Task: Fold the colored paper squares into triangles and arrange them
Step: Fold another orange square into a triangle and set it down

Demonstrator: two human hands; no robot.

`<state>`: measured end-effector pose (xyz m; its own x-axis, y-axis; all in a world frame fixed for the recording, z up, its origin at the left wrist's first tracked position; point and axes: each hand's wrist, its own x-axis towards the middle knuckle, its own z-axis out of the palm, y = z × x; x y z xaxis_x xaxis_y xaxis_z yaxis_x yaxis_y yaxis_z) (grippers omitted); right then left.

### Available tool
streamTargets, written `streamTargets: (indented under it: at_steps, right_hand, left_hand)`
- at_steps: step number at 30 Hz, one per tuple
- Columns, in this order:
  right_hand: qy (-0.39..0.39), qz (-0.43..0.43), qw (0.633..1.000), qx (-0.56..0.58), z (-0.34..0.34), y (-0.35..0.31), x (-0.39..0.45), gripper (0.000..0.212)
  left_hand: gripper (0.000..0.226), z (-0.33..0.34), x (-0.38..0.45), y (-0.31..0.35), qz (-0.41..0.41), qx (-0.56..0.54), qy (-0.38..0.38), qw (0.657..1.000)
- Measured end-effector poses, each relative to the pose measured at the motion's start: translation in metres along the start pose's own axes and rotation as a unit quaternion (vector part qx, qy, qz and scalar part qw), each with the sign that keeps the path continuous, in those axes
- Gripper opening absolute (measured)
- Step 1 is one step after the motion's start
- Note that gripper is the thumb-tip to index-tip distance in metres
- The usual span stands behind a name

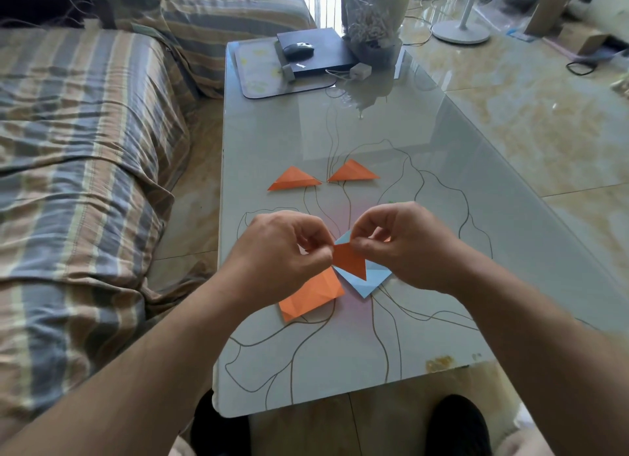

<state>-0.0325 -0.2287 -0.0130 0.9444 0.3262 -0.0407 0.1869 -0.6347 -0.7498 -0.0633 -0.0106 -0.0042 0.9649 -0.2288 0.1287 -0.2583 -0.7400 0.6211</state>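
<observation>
Forearms of ours fill the near view, reaching out over the glass table [442, 156], which runs away beyond both hands; under our left hand [272, 251] lies an orange square [313, 294], flat and creased; under our right hand [408, 244] lies a blue sheet [372, 280], partly covered; well beyond the hands sit two finished orange triangles, the left triangle [294, 179] and the right triangle [354, 172], tips nearly meeting. Smallest is the orange piece [350, 260] held between the hands, above the blue sheet; our left fingers pinch its left corner and our right fingers pinch its top edge, both hands curled tight on it. We judge this a fold in hand, with two triangles done and at least two sheets left. Paper this thin should be light and limp, quick to bend wrongly and to slide on glass; we would hold it at the corners, match them exactly, then press the crease flat against the table.
</observation>
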Motion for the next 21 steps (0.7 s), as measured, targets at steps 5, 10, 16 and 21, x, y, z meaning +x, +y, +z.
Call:
streamTargets:
  at_steps: [5,10,16,21]
  right_hand:
    - [-0.013,0.0,1.0,0.028,-0.006,0.003,-0.001,0.014]
    - [-0.012,0.014,0.991,0.132,-0.015,0.008,-0.003,0.007]
    - [-0.036,-0.019,0.998,0.054,-0.001,-0.001,-0.005,0.019]
    - [-0.006,-0.045,0.998,0.034,0.002,-0.003,-0.003,0.038]
  left_hand:
    - [0.012,-0.001,-0.001,0.001,0.004,-0.001,0.004,1.0]
    - [0.011,-0.004,-0.002,-0.001,-0.006,0.0,0.022,1.0]
    - [0.008,-0.001,-0.001,0.0,0.037,0.022,0.035,0.998]
    - [0.007,0.0,-0.001,0.0,0.053,0.008,0.027,0.998]
